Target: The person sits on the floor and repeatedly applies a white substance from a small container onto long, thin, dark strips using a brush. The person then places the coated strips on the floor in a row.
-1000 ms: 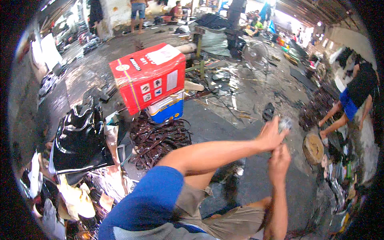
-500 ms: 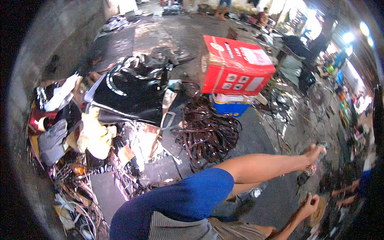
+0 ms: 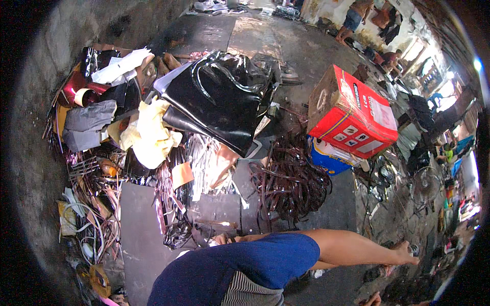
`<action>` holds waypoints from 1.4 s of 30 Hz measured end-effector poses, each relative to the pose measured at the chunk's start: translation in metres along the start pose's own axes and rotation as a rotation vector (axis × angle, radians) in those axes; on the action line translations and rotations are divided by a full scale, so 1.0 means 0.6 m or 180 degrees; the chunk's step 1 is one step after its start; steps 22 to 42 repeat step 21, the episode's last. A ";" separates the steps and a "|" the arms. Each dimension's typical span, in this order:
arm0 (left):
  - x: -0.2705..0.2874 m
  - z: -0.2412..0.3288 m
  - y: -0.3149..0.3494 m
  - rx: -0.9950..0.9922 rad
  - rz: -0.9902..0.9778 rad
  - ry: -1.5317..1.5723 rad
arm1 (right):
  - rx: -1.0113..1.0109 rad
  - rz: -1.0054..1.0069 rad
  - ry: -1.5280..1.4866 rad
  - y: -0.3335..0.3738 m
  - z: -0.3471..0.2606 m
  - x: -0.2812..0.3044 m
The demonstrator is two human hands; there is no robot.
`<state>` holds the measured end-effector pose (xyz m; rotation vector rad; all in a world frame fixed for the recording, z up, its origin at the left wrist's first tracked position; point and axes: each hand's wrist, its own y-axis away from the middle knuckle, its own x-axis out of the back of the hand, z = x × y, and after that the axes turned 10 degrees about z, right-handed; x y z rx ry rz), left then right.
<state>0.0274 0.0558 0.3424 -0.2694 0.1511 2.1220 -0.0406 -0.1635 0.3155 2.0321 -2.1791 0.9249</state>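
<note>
My right hand (image 3: 374,300) shows only in part at the bottom edge, right of centre; its fingers are mostly cut off, and I see nothing held in it. Beyond my blue-clad thigh, a small patch of skin (image 3: 220,239) looks like part of my left hand, largely hidden. Close to that patch lies a crumpled dark shiny strip bundle (image 3: 178,233). A tangled heap of dark brown glossy strips (image 3: 293,183) rests on the floor past my knee. My bare leg (image 3: 357,242) stretches out to the right.
A red carton (image 3: 352,115) sits on a blue box (image 3: 329,157). Left of them are a folded black glossy sheet (image 3: 214,97), crumpled pale yellow material (image 3: 150,135), grey fabric (image 3: 89,125) and mixed scraps. A fan (image 3: 426,183) stands at right. Other people are at the far right.
The view has turned, so the carton appears lower and further right, and the left-hand scraps higher. My right hand has dropped mostly out of view; the skin patch beyond my thigh now shows.
</note>
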 end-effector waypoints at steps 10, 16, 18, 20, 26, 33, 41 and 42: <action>0.051 0.076 0.085 0.0552 -0.0270 0.0607 | 0.0508 0.0313 0.0356 -0.016 0.037 0.013; 0.037 0.010 0.035 0.0245 0.0260 -0.0172 | 0.1059 -0.0090 0.0322 -0.034 0.137 0.001; 0.043 0.043 0.079 0.0328 -0.0269 -0.0050 | 0.0740 -0.0126 0.0504 -0.015 0.085 0.025; 0.062 0.018 0.049 0.0172 -0.0257 -0.0462 | 0.0965 -0.0409 0.0305 -0.013 0.082 -0.002; 0.103 0.099 0.095 0.0462 -0.1121 -0.0810 | 0.0592 -0.0306 0.0226 -0.001 0.060 0.009; 0.103 0.099 0.095 0.0462 -0.1121 -0.0810 | 0.0592 -0.0306 0.0226 -0.001 0.060 0.009; 0.103 0.099 0.095 0.0462 -0.1121 -0.0810 | 0.0592 -0.0306 0.0226 -0.001 0.060 0.009; 0.103 0.099 0.095 0.0462 -0.1121 -0.0810 | 0.0592 -0.0306 0.0226 -0.001 0.060 0.009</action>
